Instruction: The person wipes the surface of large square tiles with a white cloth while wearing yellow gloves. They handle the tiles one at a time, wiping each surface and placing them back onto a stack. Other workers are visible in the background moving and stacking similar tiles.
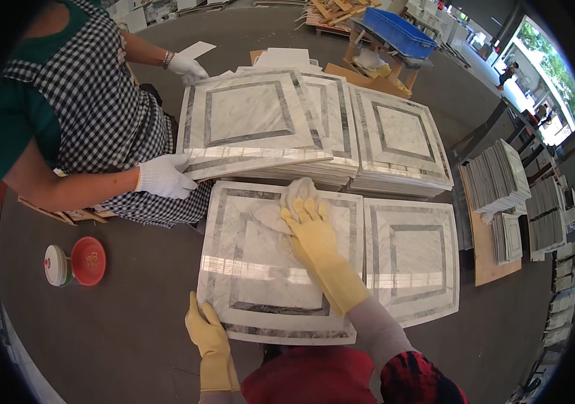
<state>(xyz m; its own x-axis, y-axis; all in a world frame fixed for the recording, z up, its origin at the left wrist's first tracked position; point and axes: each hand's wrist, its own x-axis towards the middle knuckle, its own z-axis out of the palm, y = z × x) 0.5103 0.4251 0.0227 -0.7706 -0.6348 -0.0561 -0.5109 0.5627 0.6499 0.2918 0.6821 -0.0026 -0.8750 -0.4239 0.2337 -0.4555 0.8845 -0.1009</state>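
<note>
right hand (311, 225): in a yellow rubber glove, fingers spread flat and pressing down on a pale cloth (286, 202) near the top edge of the marble tile, so it's lying open on the rag rather than gripping it

left hand (205, 326): also yellow-gloved, lying flat and open on the lower left corner of the same tile, steadying it

marble tile (260, 269): white square panel with grey inlaid borders, sitting centre frame on the grey surface (132, 323), light glaring off a strip across it

second tile (414, 259): same pattern, lying just beside the first one on its right, edges touching or nearly so

tile stacks (341, 135): piles of matching panels filling the upper middle of the frame

co-worker: upper left, in a checkered apron, white-gloved hands (164, 176) holding the edge of the top panel on the left stack

red lid and jar (75, 262): resting on the surface at the left, well apart from the tiles

blue crate (398, 32): sitting on a stand at the top, behind the stacks
</note>
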